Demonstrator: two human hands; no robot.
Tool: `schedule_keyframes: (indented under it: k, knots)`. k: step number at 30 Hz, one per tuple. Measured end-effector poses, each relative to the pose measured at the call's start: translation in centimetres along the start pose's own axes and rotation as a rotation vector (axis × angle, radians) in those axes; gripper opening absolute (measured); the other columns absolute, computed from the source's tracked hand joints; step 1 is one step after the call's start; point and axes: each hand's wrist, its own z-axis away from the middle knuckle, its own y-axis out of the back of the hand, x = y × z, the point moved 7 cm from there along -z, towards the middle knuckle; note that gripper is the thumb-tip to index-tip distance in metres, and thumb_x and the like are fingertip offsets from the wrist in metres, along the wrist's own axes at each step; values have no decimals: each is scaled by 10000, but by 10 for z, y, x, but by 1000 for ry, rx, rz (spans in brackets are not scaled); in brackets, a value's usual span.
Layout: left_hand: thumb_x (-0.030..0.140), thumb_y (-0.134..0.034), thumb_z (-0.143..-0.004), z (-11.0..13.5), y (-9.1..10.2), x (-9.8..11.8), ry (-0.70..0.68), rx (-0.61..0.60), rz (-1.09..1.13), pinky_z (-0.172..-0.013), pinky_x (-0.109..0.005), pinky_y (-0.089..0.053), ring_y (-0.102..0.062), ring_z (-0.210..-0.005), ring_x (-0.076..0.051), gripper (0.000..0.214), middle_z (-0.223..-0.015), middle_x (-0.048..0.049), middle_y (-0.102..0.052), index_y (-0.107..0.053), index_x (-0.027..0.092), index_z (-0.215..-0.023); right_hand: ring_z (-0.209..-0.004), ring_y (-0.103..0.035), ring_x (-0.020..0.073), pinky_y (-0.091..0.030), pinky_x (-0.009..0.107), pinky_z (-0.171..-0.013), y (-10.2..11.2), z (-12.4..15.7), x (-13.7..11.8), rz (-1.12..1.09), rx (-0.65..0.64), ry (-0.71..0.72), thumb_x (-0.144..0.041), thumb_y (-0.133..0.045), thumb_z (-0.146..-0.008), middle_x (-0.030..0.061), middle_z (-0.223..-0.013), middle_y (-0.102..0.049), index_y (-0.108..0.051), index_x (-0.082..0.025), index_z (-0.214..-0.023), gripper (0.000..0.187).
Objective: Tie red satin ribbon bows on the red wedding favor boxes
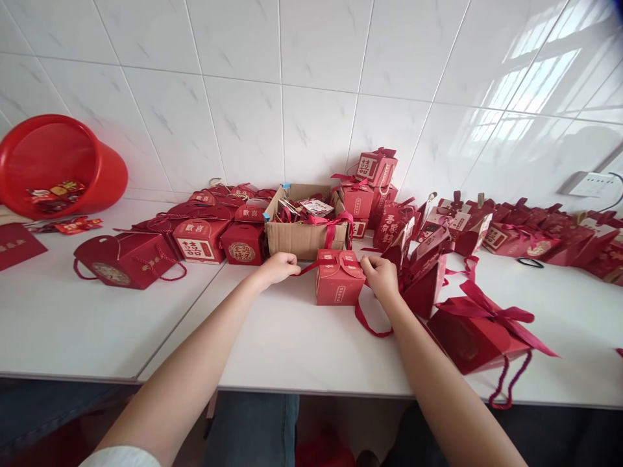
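A small red gift box with gold print stands upright on the white table in front of me. A dark red ribbon runs across its top, and a loose length loops down on the right. To the left of the box, my left hand is closed on one part of the ribbon, pulled out sideways. My right hand pinches the ribbon at the box's upper right edge. Behind the box sits an open cardboard carton with cards and ribbons inside.
Red gift boxes crowd the left, near a tipped red bucket holding small packets. More boxes line the wall at right. A box with a bow stands near my right forearm. The table's front edge runs below my arms.
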Motion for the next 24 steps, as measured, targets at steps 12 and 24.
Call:
schedule_keyframes:
  k: [12, 24]
  knots:
    - [324, -739, -491, 0, -3, -18, 189, -152, 98, -449, -231, -102, -225, -401, -65, 314, -430, 83, -326, -459, 188, -528, -489, -250, 98, -165, 254, -469, -7, 1, 5, -132, -48, -50, -450, -439, -782, -40, -463, -267, -326, -197, -497, 397]
    - [469, -781, -598, 3, 4, -21, 180, -332, 436, -402, -229, -96, -217, -387, -57, 481, -438, 45, -336, -419, 179, -470, -391, -173, 89, -195, 243, -388, -21, -3, 19, -677, -219, -323, -537, -528, -757, -96, -415, -172, -252, -244, -532, 461]
